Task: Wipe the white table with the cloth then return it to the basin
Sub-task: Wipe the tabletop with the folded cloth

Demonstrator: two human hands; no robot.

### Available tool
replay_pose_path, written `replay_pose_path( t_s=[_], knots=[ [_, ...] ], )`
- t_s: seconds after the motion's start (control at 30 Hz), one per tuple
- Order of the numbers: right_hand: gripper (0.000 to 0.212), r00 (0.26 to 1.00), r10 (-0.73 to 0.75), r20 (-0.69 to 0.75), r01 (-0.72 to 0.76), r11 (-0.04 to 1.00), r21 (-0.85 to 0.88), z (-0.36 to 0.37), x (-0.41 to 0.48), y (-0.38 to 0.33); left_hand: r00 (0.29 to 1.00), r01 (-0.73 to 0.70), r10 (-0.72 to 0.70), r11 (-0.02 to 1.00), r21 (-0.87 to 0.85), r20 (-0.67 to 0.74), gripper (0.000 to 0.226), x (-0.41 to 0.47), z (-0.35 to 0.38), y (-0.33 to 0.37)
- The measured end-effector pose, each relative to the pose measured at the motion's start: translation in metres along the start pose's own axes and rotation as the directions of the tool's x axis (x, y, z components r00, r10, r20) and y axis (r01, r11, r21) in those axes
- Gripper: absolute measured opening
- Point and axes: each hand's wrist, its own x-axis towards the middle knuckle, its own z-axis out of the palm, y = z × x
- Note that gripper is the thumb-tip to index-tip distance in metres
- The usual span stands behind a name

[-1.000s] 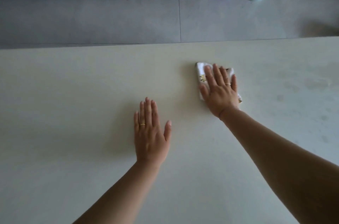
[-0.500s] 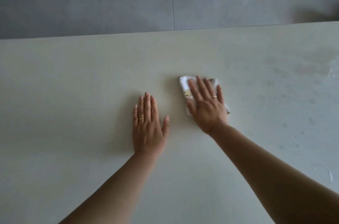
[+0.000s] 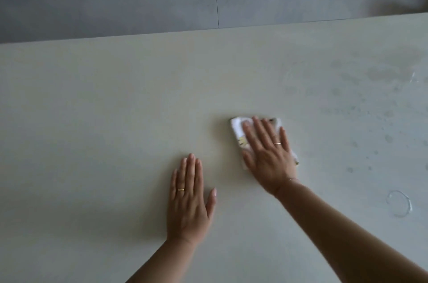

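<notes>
Head view shows the white counter (image 3: 92,109) filling most of the frame, with grey floor (image 3: 115,4) beyond its far edge. The left and middle of the counter look even and matte. The right part carries a broad damp smear (image 3: 382,74) near the far corner, scattered droplets (image 3: 389,138) below it, and a ring-shaped water mark (image 3: 399,202) nearer the person. From that I judge the wiping to be under way but not finished: the right stretch looks unwiped or only wetted, though I cannot tell which.

Both hands lie flat with fingers straight, and neither is curled round anything. The right hand (image 3: 268,157) presses palm-down on the cloth (image 3: 238,128), covering most of it. The left hand (image 3: 188,204) rests on bare counter just beside it, apart from the cloth, seemingly as a brace.

The cloth is a small folded white piece with a yellowish print, lying flat on the counter a little right of centre. Its far-left corner and a sliver at its near-right edge show around the hand.

No basin appears in this view, so returning the cloth is not yet done, and where it must go cannot be told. What remains, as I read it, is the marked right side and then that return.
</notes>
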Motion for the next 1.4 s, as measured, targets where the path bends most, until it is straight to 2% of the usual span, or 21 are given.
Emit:
replay_pose_path(
  t_s=[0.1,0.2,0.27,0.33,0.4,0.47,0.5,0.6,0.67,0.73,0.8,0.87,0.93,0.97,1.0,1.07,1.17,1.23,1.27,1.3,1.4],
  knots=[
    [0.066,0.954,0.297,0.034,-0.298,0.954,0.023,-0.004,-0.013,0.035,1.000,0.004,-0.004,1.000,-0.012,-0.002,0.069,0.000,0.001,0.001],
    [0.070,0.859,0.512,0.017,-0.511,0.852,0.118,0.002,-0.020,0.003,1.000,0.009,-0.009,1.000,-0.004,-0.012,0.069,0.000,0.002,0.001],
    [0.067,0.893,0.449,0.008,-0.445,0.882,0.157,0.007,-0.030,-0.039,1.000,0.007,-0.007,1.000,-0.003,-0.019,0.068,0.000,0.002,0.000],
    [0.063,0.977,0.212,0.016,-0.212,0.970,0.121,0.012,-0.050,-0.067,1.000,0.005,-0.006,1.000,-0.009,-0.026,0.067,0.000,0.002,0.001],
    [0.061,1.000,-0.023,0.013,0.022,0.997,0.078,0.014,-0.062,-0.055,0.999,0.007,-0.007,1.000,-0.011,-0.032,0.067,0.000,0.003,0.001],
    [0.061,0.996,-0.093,0.008,0.093,0.995,0.029,0.013,-0.067,-0.018,0.999,0.004,-0.004,1.000,-0.016,-0.041,0.068,0.000,0.004,0.000],
    [0.062,0.999,-0.046,0.004,0.046,0.999,0.012,0.011,-0.071,0.002,0.999,0.000,-0.001,1.000,-0.014,-0.048,0.069,0.000,0.004,0.000],
    [0.065,0.962,0.272,0.036,-0.273,0.961,0.036,0.003,-0.083,0.046,0.998,0.001,-0.001,1.000,-0.008,-0.060,0.070,0.000,0.006,0.000],
    [0.065,0.888,0.457,0.052,-0.460,0.885,0.074,0.007,-0.086,0.040,0.998,0.007,-0.008,1.000,-0.002,-0.061,0.070,-0.001,0.007,0.000],
    [0.067,0.832,0.552,0.049,-0.553,0.821,0.139,0.011,-0.085,0.007,0.998,0.006,-0.005,1.000,0.013,-0.058,0.069,-0.001,0.006,0.002],
    [0.068,0.892,0.452,0.024,-0.450,0.879,0.159,0.015,-0.096,-0.036,0.998,0.002,0.000,1.000,0.029,-0.068,0.068,0.000,0.002,0.004],
    [0.063,0.979,0.200,0.032,-0.202,0.972,0.122,0.019,-0.118,-0.065,0.995,0.020,-0.018,0.999,0.028,-0.093,0.066,-0.004,-0.003,0.007],
    [0.060,0.999,-0.023,0.042,0.020,0.997,0.073,0.023,-0.134,-0.056,0.993,0.041,-0.042,0.999,-0.011,-0.113,0.065,-0.021,-0.005,0.014],
    [0.061,0.997,-0.071,0.043,0.068,0.996,0.052,0.024,-0.139,-0.041,0.992,0.041,-0.044,0.999,-0.033,-0.117,0.065,-0.035,-0.005,0.019],
    [0.062,0.997,-0.058,0.047,0.057,0.998,0.034,0.023,-0.145,-0.024,0.993,0.028,-0.034,0.998,-0.051,-0.113,0.065,-0.051,-0.004,0.024],
    [0.066,0.992,0.117,0.046,-0.118,0.992,0.031,0.019,-0.157,0.010,0.995,-0.021,0.014,0.997,-0.071,-0.095,0.065,-0.087,0.001,0.032],
    [0.061,0.902,0.421,0.098,-0.428,0.901,0.069,0.018,-0.171,0.032,0.998,-0.051,0.048,0.998,-0.047,-0.046,0.065,-0.130,0.010,0.035],
    [0.062,0.835,0.541,0.097,-0.550,0.825,0.130,0.020,-0.174,0.010,0.999,-0.031,0.031,0.999,-0.026,-0.018,0.065,-0.147,0.015,0.034],
    [0.064,0.828,0.553,0.087,-0.560,0.814,0.156,0.022,-0.176,-0.008,1.000,-0.018,0.018,1.000,-0.016,-0.006,0.065,-0.152,0.017,0.034],
    [0.067,0.854,0.516,0.071,-0.520,0.839,0.161,0.025,-0.181,-0.029,1.000,-0.003,0.003,1.000,-0.012,0.003,0.065,-0.156,0.020,0.034],
    [0.065,0.980,0.190,0.058,-0.195,0.976,0.098,0.035,-0.212,-0.077,1.000,0.010,-0.010,0.999,-0.033,-0.010,0.064,-0.159,0.024,0.034]
  ],
)
